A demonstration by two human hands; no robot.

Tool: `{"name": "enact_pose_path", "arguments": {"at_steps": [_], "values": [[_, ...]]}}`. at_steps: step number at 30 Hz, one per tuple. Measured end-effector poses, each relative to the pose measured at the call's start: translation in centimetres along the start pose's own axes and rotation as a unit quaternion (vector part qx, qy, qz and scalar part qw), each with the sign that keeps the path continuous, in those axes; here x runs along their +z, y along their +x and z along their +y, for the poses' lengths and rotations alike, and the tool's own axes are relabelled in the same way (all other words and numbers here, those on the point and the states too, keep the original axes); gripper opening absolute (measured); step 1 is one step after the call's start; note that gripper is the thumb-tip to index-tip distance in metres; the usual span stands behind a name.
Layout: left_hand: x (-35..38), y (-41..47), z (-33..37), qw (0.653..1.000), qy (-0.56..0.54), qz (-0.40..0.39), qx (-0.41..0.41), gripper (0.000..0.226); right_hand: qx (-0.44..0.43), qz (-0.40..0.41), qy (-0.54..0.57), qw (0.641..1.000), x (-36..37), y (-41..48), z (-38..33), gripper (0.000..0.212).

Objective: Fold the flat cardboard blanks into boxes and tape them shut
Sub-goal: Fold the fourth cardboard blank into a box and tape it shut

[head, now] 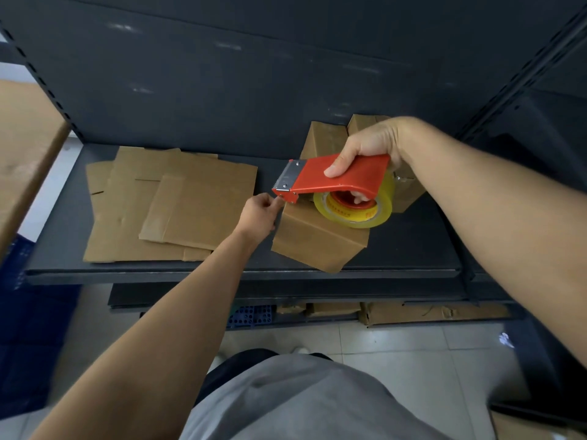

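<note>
My right hand (370, 147) grips a red tape dispenser (336, 177) that carries a yellowish roll of clear tape (359, 211). It hovers over a folded cardboard box (314, 239) on the dark shelf (222, 268). My left hand (260, 214) pinches the tape end just below the dispenser's toothed blade, at the box's left edge. Several flat cardboard blanks (152, 201) lie overlapped on the shelf to the left.
Finished boxes (324, 136) stand at the back right of the shelf, behind my right hand. A wooden tabletop (22, 147) juts in at the left. Below the shelf sit more cartons (413, 312) and a blue crate (251, 315) on a tiled floor.
</note>
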State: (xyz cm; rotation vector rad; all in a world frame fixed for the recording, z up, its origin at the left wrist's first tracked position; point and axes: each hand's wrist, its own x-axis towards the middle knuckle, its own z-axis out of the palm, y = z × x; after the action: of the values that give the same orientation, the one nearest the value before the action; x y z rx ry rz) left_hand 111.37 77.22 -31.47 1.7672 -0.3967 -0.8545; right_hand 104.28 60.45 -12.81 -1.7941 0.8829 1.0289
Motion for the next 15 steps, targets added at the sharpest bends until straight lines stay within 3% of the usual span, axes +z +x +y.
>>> {"name": "enact_pose_path", "arguments": {"at_steps": [3,6,8,10,12,15], "values": [[-0.2,0.0,-0.5,0.998,0.063,0.006,-0.022,0.037,0.007,-0.003,-0.015,1.000,0.0,0.0,0.2,0.038],[-0.4,-0.6,-0.4,0.999,0.040,-0.027,0.023,0.021,0.010,-0.008,-0.025,1.000,0.0,-0.1,0.1,0.039],[-0.7,-1.0,0.1,0.989,-0.088,-0.113,0.044,0.041,0.009,-0.007,-0.027,1.000,-0.1,-0.1,0.0,0.040],[-0.8,-1.5,0.6,0.947,-0.197,-0.251,0.028,0.070,0.011,-0.007,-0.025,1.000,-0.2,-0.1,0.1,0.042],[-0.5,-1.7,0.8,0.934,-0.175,-0.310,0.039,0.079,0.012,-0.008,-0.024,1.000,-0.3,0.0,0.1,0.044],[0.1,-1.5,1.1,0.950,-0.112,-0.289,0.035,0.086,0.009,-0.006,-0.017,1.000,-0.4,0.1,0.3,0.044]]}}
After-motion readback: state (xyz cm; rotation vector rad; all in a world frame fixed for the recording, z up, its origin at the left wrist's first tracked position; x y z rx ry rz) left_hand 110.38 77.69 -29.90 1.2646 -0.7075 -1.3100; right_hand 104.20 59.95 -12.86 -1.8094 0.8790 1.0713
